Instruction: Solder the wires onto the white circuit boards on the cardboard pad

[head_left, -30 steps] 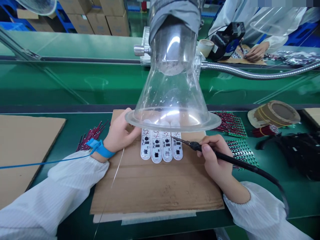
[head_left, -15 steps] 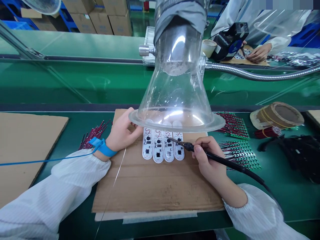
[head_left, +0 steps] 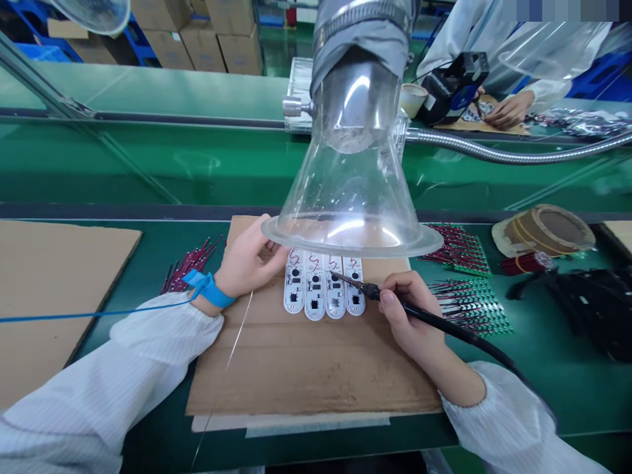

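Overhanging circuit boards (head_left: pixel 315 297), partly veiling left hand (head_left: pixel 251 261), grip unclear: clear hood (head_left: pixel 353 191); soldering iron (head_left: pixel 370 291) gripped in right hand (head_left: pixel 413 319).

Four white circuit boards (head_left: pixel 315 293) lie abreast, a black soldering iron (head_left: pixel 424 316) slanted over two.

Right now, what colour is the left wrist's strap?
The wrist strap is blue; it shows best in the head view.

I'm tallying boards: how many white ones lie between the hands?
4, in a row on the cardboard: leftmost board, second board, third board, rightmost board. The hood may hide more.
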Motion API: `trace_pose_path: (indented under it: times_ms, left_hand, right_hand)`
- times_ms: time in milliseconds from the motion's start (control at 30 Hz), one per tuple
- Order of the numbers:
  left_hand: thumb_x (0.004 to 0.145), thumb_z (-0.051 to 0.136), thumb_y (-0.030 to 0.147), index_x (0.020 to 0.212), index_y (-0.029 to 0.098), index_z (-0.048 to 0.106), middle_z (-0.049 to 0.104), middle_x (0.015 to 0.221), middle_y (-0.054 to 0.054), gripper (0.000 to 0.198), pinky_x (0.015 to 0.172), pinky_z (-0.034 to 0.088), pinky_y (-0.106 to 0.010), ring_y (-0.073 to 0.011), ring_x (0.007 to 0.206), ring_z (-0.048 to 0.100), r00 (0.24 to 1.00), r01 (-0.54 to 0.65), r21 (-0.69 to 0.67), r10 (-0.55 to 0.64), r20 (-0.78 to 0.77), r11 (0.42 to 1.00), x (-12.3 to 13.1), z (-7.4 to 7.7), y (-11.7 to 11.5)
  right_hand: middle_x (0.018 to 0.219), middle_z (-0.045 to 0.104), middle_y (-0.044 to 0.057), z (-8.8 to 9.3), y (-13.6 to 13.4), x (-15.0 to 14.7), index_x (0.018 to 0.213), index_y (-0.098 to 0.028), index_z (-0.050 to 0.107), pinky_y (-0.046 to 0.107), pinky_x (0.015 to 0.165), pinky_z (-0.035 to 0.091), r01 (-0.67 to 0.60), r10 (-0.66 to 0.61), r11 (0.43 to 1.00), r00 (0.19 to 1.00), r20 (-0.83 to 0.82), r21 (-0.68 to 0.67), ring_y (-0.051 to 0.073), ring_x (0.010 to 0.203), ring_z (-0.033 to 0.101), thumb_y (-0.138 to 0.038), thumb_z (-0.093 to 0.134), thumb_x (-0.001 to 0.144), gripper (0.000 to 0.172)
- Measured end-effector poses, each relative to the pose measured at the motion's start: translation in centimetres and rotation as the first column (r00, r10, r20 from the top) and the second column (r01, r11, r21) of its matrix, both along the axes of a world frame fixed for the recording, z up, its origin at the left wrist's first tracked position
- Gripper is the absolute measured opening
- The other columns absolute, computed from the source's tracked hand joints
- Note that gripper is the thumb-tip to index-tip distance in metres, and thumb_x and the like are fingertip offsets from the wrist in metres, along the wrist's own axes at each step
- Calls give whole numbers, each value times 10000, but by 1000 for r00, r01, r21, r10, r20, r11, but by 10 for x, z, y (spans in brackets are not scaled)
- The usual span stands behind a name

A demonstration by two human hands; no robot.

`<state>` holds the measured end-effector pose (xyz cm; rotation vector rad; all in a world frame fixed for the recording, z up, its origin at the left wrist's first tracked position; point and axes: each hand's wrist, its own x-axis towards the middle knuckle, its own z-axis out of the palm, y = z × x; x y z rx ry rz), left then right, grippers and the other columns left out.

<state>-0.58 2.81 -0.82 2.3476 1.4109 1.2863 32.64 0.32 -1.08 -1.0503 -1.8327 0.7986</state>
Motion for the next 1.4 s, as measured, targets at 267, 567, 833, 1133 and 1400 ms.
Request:
trace_pose_path:
  times_ms: [267, 567, 833, 1133, 1400]
  left_hand:
    - [960, 618, 134, 814, 232, 467, 426, 776, 32, 232, 630, 376, -309, -151, 704, 449, 992, -18, 60, 10, 126, 998, 0, 6, 1]
    - [924, 605, 153, 807, 240, 453, 456, 757, 23, 211, 644, 402, -331, -164, 719, 470, 997, -36, 42, 33, 70, 998, -1, 4, 1]
    - [923, 607, 139, 799, 239, 466, 455, 749, 25, 212, 643, 396, -329, -162, 708, 462, 997, -27, 39, 24, 68, 999, -1, 5, 2]
    - [930, 599, 167, 784, 243, 476, 490, 735, 10, 206, 654, 410, -341, -177, 718, 479, 998, -36, 36, 34, 61, 999, 0, 4, 2]
    - [965, 625, 209, 806, 233, 534, 567, 741, 7, 186, 644, 426, -328, -165, 705, 509, 999, -10, 9, 10, 31, 1000, 1, -1, 0]
  right_hand:
    - [645, 574, -43, 40, 5, -11, 882, -249, 612, 267, 526, 430, 78, -100, 986, 984, -150, -149, 139, 559, 543, -385, 639, 1105, 263]
    - [724, 621, -31, -1, 5, -24, 950, -244, 653, 262, 545, 481, 17, -23, 999, 990, -137, -41, 138, 587, 597, -440, 662, 1095, 244]
    - [744, 633, -30, 0, 6, -23, 975, -246, 649, 253, 559, 495, -28, 21, 998, 993, -116, -53, 132, 592, 598, -413, 653, 1104, 211]
    - [761, 655, -27, -5, 6, -20, 993, -252, 650, 266, 559, 512, -48, 43, 997, 995, -89, -65, 138, 595, 617, -380, 671, 1094, 164]
    - [802, 678, -13, -8, 4, -16, 1009, -256, 657, 291, 584, 530, -39, 37, 997, 999, -27, -68, 153, 629, 643, -384, 674, 1086, 150]
